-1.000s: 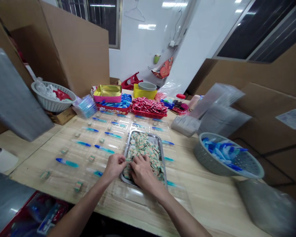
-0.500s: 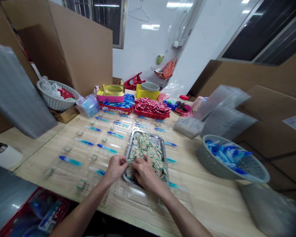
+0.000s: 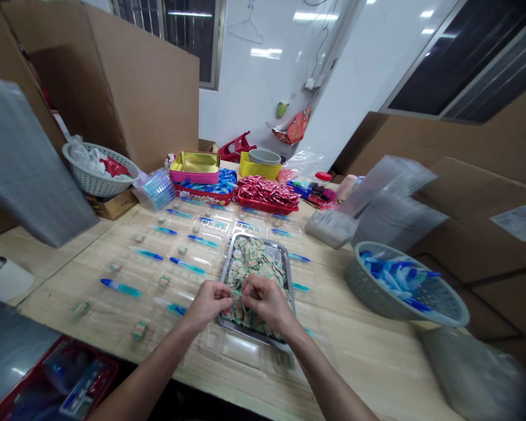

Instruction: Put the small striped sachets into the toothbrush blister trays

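Note:
A metal tray heaped with small green-and-beige pieces lies in front of me. Over its near left part my left hand and my right hand face each other, fingertips a short way apart. Both are pinched closed; what sits between the fingertips is too small to make out. Beneath and around the tray lie clear plastic blister sheets. Blue pen-shaped items rest in their hollows, with single green-and-beige pieces beside several of them.
A grey-green basket of blue pieces stands at right, near stacked clear packaging. Behind the sheets are a red tray of red packets and a pink tin. A white-grey basket and a white cup are at left.
My right hand has lifted from digging in the pieces and closed its fingers into a pinch. My left hand has shifted slightly right, its fingertips now over the tray.

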Available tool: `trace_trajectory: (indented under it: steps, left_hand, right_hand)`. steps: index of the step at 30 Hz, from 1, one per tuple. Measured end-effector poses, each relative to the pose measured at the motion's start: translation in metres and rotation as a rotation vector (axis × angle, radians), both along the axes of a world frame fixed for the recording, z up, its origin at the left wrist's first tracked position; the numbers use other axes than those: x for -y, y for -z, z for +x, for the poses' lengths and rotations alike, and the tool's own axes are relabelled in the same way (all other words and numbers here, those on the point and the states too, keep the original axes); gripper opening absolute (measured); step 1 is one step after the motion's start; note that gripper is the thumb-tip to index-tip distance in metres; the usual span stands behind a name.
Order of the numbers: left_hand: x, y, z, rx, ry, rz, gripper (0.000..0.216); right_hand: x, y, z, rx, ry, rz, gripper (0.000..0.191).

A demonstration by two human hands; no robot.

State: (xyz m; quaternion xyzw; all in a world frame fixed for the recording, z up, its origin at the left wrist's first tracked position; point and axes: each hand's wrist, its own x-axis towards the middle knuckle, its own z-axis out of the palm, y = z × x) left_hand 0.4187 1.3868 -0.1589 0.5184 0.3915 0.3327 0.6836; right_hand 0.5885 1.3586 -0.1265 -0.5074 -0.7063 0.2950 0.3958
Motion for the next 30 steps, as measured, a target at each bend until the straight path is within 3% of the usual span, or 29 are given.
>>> trace_trajectory:
  steps: [12, 17, 24, 30]
  left_hand:
    - [0.006, -0.011, 0.002, 0.103, -0.027, -0.064, 0.019]
    - [0.009, -0.006, 0.008, 0.082, -0.084, -0.035, 0.013]
    - [0.011, -0.009, 0.013, 0.185, -0.168, -0.064, 0.012]
    - [0.020, -0.011, 0.020, 0.232, -0.327, -0.116, 0.021]
  right_hand:
    - [0.002, -0.013, -0.001, 0.156, -0.004, -0.023, 0.016]
    - [0.000, -0.010, -0.002, 0.208, -0.023, -0.045, 0.014]
    - [-0.004, -0.012, -0.001, 0.047, -0.038, -0.184, 0.014]
    - [0.000, -0.002, -0.012, -0.241, 0.115, -0.241, 0.018]
